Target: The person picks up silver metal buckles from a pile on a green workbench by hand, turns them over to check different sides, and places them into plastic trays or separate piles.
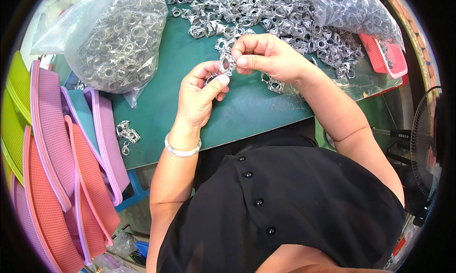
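Between my two hands, above the green table, is a small silvery openwork metal piece [227,65] with a round hole. My left hand [202,90] pinches its lower end between thumb and fingers. A second metal ring seems tucked in those left fingers, mostly hidden. On the upper right side of the piece, my right hand [266,57] is closed, thumb against fingertips. Just below my right hand, a few similar loose metal pieces [274,84] lie on the table. Beyond both hands spreads a large heap of the same pieces [256,9].
A clear plastic bag [121,45] full of metal pieces stands far left on the green table [256,114]; another bag [361,11] lies far right by a red basket [392,59]. Loose pieces [127,132] lie near left. Stacked coloured baskets [52,140] crowd the left; a fan [425,140] stands right.
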Tool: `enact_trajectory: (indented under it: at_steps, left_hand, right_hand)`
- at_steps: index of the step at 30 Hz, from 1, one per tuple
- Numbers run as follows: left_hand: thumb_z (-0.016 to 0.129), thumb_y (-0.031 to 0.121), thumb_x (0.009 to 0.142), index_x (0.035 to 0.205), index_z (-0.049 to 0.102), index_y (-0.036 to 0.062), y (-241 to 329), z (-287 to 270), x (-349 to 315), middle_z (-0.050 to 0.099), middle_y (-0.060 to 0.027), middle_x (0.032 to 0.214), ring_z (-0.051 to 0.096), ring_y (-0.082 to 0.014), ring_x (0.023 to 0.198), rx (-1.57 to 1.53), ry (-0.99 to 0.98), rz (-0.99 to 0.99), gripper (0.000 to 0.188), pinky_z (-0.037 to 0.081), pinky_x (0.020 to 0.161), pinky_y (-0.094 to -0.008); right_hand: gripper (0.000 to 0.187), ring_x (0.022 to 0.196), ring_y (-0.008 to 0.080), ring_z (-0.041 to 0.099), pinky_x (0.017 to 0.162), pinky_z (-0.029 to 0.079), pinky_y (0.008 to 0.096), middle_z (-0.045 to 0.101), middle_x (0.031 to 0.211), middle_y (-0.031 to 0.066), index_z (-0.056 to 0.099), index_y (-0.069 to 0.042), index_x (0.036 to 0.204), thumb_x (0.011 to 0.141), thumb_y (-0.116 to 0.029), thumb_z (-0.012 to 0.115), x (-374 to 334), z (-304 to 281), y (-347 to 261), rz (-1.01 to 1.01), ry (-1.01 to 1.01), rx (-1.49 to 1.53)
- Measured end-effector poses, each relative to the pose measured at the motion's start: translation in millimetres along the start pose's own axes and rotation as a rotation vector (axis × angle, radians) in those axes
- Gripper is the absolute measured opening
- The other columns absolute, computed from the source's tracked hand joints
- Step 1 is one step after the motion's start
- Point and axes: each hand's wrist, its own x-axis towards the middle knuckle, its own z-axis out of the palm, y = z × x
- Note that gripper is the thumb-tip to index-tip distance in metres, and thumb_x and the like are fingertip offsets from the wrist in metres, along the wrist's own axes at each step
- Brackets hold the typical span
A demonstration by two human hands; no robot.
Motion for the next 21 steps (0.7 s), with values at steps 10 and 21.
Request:
enact_trajectory:
  at_steps: [10,21]
  left_hand:
    - [0.063,0.007,0.08,0.094,0.055,0.0058,-5,-3,0,0.059,-0.0014,0.08,0.054,-0.008,0.064,0.135,-0.003,0.086,0.016,0.04,0.053,-0.0192]
    - [0.062,0.002,0.08,0.112,0.052,0.0,-3,7,0,0.061,-0.0053,0.091,0.053,-0.0059,0.07,0.207,0.005,0.208,0.034,0.043,0.06,-0.0177]
  right_hand:
    - [0.015,0.071,0.0058,0.049,0.065,0.04,0.0213,0.057,0.08,-0.0024,0.058,-0.004,0.089,0.084,-0.018,0.06,1,4,1,0.014,0.02,-0.119]
    - [0.018,0.074,0.0062,0.048,0.067,0.041,0.0224,0.056,0.083,-0.0023,0.057,-0.004,0.093,0.085,-0.02,0.056,0,4,3,0.074,-0.006,-0.173]
